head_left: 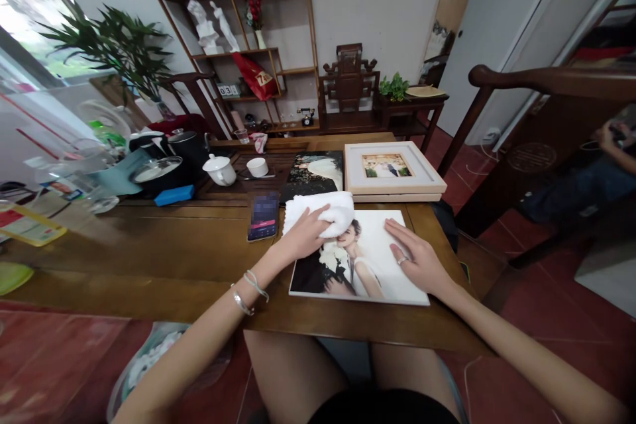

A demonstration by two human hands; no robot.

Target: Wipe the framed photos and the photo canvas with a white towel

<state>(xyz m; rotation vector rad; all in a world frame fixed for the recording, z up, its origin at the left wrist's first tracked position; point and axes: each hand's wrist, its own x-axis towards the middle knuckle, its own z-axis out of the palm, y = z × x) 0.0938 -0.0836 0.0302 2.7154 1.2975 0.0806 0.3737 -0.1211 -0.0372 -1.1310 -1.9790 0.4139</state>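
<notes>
A large glossy photo print (pixel 377 265) of a couple lies flat at the near edge of the wooden table (pixel 163 252). My left hand (pixel 304 236) presses a white cloth (pixel 328 211) onto the print's top left corner, fingers closed over the cloth. Resting flat on the print's right side is my right hand (pixel 416 257), its fingers stretched out and a ring on one finger. Two bracelets circle my left wrist.
A phone (pixel 263 216) lies left of the cloth. Behind the print are a dark photo (pixel 314 175) and a white framed picture (pixel 392 171). Tea ware, pots and a blue box (pixel 173 195) crowd the far left. Another person sits at far right (pixel 611 146).
</notes>
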